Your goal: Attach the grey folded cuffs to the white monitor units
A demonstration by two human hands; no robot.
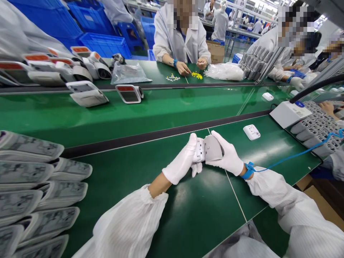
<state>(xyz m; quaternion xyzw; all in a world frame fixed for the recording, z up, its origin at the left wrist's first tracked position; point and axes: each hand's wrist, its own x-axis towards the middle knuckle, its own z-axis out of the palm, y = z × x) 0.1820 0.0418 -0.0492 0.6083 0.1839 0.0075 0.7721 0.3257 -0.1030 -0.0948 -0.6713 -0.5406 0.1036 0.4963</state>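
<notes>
In front of me, above the green bench (pixel 134 186), my two gloved hands meet. My left hand (pixel 185 157) grips a small white plastic device housing (pixel 199 149), its face with small openings turned up. A flat grey plastic cover (pixel 213 147) sits in my right hand (pixel 228 152), thumb along its upper edge and fingers beneath. The housing and cover touch side by side; whether they are joined I cannot tell. A similar white device (pixel 252 132) lies on the bench beyond my right hand. A blue wrist strap (pixel 248 170) with a cord circles my right wrist.
Grey-white housings (pixel 32 200) are stacked at the left. Across the green conveyor (pixel 161 104) a co-worker (pixel 182 39) handles small yellow parts (pixel 197 75). A white box (pixel 290 113) and rows of grey shells (pixel 317 125) stand at right; the blue cord (pixel 298 153) crosses the bench there.
</notes>
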